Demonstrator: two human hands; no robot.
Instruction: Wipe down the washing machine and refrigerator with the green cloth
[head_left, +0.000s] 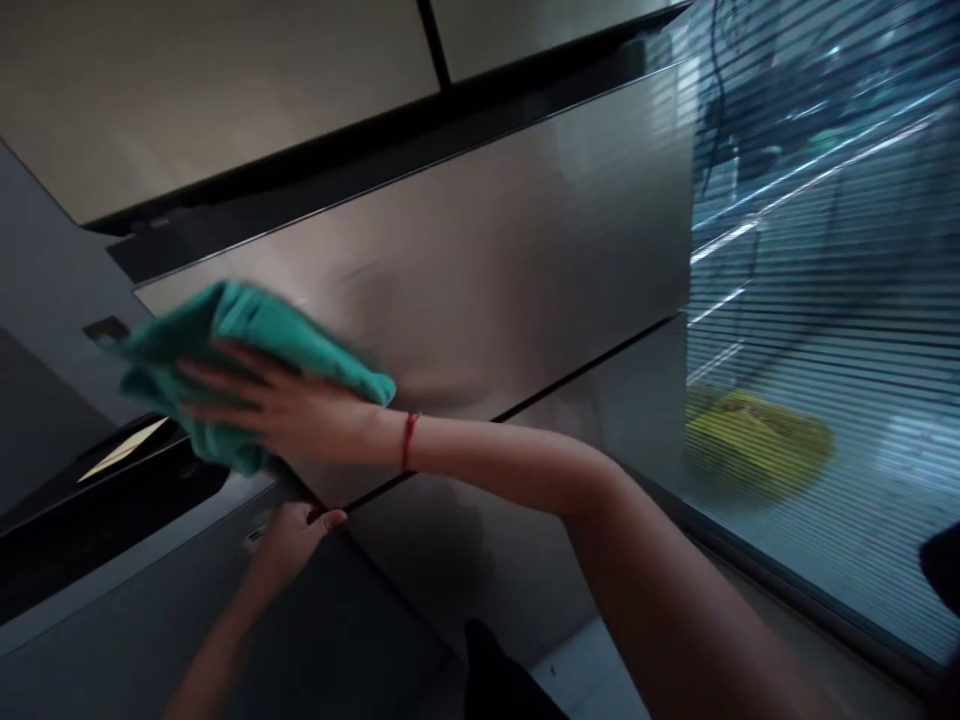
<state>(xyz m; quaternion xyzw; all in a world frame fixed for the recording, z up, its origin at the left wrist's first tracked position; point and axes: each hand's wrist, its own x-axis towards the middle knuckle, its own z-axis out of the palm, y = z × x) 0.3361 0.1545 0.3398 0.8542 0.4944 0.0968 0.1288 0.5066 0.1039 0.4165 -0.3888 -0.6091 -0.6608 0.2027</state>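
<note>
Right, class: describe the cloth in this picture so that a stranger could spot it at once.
Start at the big brushed-steel panel that fills the middle of the view. At its left end, the right hand presses a crumpled cloth flat against it. It is bright teal, the only vivid soft thing among grey metal.

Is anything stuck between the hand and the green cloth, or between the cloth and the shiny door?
Nothing visible. The right hand lies flat on the green cloth, pressing it against the shiny door. The left hand rests lower, at the door's bottom edge, away from the cloth.
</note>
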